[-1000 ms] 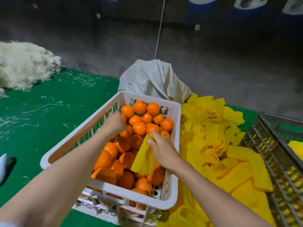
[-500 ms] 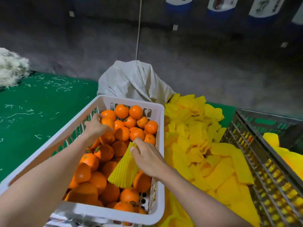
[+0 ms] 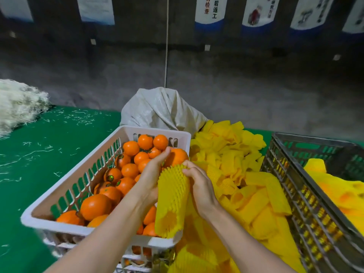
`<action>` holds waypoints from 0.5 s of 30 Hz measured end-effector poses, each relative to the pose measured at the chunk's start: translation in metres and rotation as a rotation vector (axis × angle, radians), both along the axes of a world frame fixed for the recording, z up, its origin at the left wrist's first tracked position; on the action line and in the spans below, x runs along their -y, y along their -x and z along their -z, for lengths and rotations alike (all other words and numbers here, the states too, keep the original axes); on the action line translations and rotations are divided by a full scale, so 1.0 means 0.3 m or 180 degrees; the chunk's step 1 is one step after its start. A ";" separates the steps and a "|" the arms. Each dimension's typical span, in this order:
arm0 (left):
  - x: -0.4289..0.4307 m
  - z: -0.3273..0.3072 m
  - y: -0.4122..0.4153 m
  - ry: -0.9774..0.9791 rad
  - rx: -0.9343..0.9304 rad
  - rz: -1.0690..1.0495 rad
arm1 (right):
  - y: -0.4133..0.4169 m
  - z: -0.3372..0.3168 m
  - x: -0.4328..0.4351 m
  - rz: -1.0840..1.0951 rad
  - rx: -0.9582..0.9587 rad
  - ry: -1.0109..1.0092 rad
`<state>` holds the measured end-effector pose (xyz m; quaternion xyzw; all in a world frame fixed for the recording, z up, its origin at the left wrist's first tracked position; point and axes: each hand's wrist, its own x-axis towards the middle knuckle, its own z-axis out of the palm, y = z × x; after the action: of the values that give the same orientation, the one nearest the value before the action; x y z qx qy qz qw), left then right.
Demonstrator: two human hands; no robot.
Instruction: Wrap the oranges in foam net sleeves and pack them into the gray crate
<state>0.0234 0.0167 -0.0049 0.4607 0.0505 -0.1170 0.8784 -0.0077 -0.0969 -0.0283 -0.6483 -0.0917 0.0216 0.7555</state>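
Hands at the sleeving step, head view. The left hand (image 3: 151, 174) curls its fingers round one orange (image 3: 177, 157) and holds it above the right side of the white crate (image 3: 59, 221), which is heaped with bare oranges (image 3: 118, 184). The right hand (image 3: 199, 184) pinches the upper edge of a yellow foam net sleeve (image 3: 172, 196) between thumb and fingers, just below the held fruit, and the sleeve hangs down over the crate's near rim. The gray crate (image 3: 295, 184) stands at the right, beyond a loose pile of spare sleeves (image 3: 236, 164), and already contains yellow-wrapped shapes (image 3: 344, 194). Probable faults from here: the sleeve mouth is gripped on one side only, so it may stay collapsed and the orange may catch on the rim rather than enter. A hard push could tear the net or leave it bunched with part of the peel bare. A loose left grip would drop the fruit back among the unwrapped ones. Legible writing is scarce. A wall poster (image 3: 209, 8) carries black characters that appear to read "后返工", with red characters beside them that are too blurred to confirm. The other posters are cropped or smeared. Small round stickers (image 3: 111, 177) on several oranges cannot be read. A pale sack (image 3: 161, 109) stands behind the white crate on the green table (image 3: 39, 164).
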 end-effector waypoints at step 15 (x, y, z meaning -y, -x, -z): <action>0.288 0.108 0.217 -0.0514 0.0431 -0.0097 | 0.143 0.028 0.307 0.1127 0.1385 0.1284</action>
<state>-0.0419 -0.0696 -0.0373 0.5360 0.0074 -0.0677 0.8415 -0.0506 -0.1892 -0.0367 -0.7799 -0.1307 -0.2309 0.5669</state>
